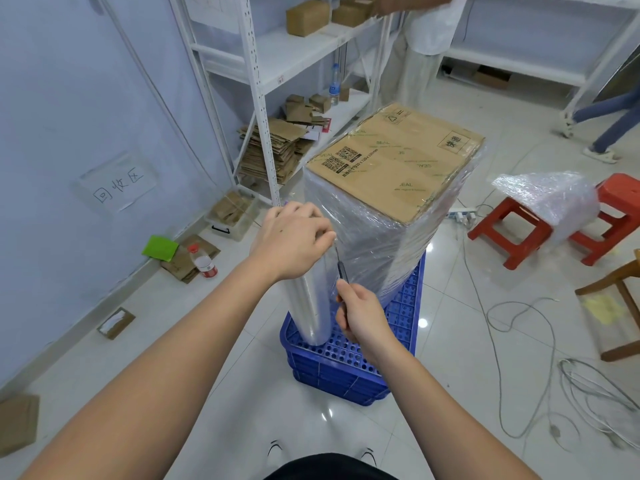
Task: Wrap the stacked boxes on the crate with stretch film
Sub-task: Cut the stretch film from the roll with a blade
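A tall stack of cardboard boxes [398,157] stands on an upturned blue plastic crate [346,368], its sides covered in clear stretch film. A roll of stretch film [310,306] stands upright on the crate's near left corner, touching the stack. My left hand [292,237] grips the top of the roll. My right hand [363,315] holds a thin dark-bladed cutter [341,268] with an orange handle, its tip pointing up into the film between roll and stack.
White metal shelving [259,81] with boxes and flattened cardboard stands behind on the left. Red stools [512,230] with bubble wrap [547,195] sit to the right, beside a wooden stool [620,306]. Cables [519,341] trail over the tiled floor. Two people stand at the back.
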Motion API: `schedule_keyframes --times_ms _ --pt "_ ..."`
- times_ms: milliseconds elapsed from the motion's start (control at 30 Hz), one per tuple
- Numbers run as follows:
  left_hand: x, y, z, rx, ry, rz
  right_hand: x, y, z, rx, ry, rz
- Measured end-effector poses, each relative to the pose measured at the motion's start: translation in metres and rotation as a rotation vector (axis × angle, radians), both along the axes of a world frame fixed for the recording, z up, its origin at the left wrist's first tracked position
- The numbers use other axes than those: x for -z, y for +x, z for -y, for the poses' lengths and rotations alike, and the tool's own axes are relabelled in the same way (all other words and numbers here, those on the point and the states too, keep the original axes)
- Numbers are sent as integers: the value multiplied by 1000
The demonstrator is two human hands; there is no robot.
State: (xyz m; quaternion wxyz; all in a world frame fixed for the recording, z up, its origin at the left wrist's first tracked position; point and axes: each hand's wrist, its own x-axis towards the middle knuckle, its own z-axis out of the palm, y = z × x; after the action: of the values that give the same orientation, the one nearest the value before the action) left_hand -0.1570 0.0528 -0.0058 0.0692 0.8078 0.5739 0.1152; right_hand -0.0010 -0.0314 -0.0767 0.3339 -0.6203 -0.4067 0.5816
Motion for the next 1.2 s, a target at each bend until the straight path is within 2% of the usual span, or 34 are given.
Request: schedule_keyframes --times_ms 367,633,900,1200 --pt "1 -6 2 5 9 25 18 8 28 -19 -43 18" --pt "1 -5 1 3 -1 16 13 -5 -8 -6 -36 12" --pt "1 -10 2 -7 -11 23 30 7 30 -38 -58 49" --pt "1 -13 3 -40 -4 40 27 -3 -8 -26 -48 47"
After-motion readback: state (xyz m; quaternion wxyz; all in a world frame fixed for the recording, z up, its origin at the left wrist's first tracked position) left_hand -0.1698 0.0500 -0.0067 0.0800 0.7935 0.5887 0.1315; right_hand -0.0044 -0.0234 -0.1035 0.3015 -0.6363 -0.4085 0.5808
